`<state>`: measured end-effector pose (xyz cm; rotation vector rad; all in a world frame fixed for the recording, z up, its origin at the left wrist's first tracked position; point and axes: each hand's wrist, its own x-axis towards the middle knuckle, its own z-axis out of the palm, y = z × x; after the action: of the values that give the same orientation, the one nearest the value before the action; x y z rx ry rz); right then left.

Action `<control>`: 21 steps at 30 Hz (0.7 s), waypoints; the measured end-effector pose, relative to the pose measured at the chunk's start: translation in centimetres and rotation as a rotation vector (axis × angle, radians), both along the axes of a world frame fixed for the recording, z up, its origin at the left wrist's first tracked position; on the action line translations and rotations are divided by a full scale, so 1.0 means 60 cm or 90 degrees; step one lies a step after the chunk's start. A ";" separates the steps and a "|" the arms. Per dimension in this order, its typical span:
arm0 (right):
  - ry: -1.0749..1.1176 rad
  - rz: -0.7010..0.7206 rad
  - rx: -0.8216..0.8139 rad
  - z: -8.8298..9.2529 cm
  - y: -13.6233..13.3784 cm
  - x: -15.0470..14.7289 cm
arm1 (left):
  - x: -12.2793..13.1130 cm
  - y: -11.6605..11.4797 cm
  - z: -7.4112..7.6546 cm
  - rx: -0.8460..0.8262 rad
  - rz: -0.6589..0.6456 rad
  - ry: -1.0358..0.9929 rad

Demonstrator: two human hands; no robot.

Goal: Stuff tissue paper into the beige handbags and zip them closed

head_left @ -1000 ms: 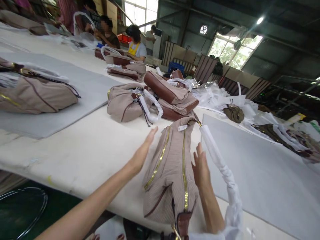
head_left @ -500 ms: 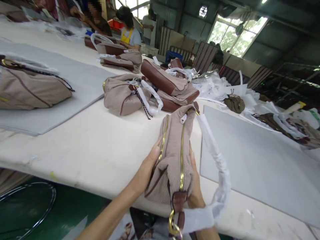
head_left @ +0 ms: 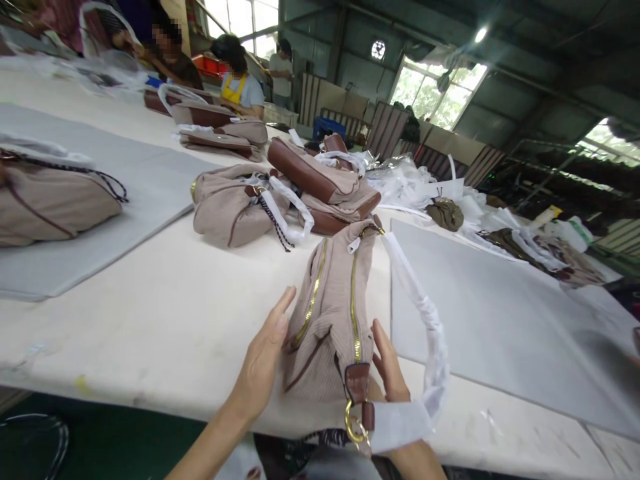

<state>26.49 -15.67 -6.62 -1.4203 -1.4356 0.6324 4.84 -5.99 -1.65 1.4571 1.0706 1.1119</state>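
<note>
A beige handbag point(head_left: 333, 313) with two gold zippers and brown trim lies lengthwise on the white table point(head_left: 165, 327), its near end at the table's edge. Its handle point(head_left: 425, 320) is wrapped in white paper and arcs off to the right. My left hand point(head_left: 263, 360) presses flat against the bag's left side, fingers stretched out. My right hand point(head_left: 387, 363) rests against the bag's right side near the brown tab and gold ring point(head_left: 354, 427), fingers straight. Neither hand grips anything.
Several more beige and brown bags point(head_left: 280, 193) are piled further back on the table. Grey felt mats point(head_left: 505, 327) lie at right and left, the left one bearing another bag point(head_left: 45, 200). White wrapping paper point(head_left: 415, 183) is heaped beyond. Other people point(head_left: 237, 87) work at the far end.
My hands first reached along the bag, then clasped its near end and drew it toward me. Now the fingers have loosened and lie flat against its sides.
</note>
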 end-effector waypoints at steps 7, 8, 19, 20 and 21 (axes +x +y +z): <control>-0.095 0.054 0.128 0.114 -0.026 0.013 | 0.013 -0.058 -0.014 0.235 -0.031 0.098; -0.039 0.076 0.089 0.152 -0.014 0.005 | 0.022 -0.061 -0.014 0.274 -0.010 0.132; 0.249 0.119 0.135 0.371 0.178 -0.047 | 0.029 0.005 0.030 0.319 0.020 0.232; 0.253 0.124 0.129 0.374 0.183 -0.056 | 0.023 0.010 0.035 0.311 0.013 0.226; 0.259 0.127 0.126 0.377 0.187 -0.066 | 0.019 0.012 0.041 0.302 0.020 0.215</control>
<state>22.55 -4.43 16.00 -0.9372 -1.2794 0.8272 5.98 -5.29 0.80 2.0650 1.1059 1.2247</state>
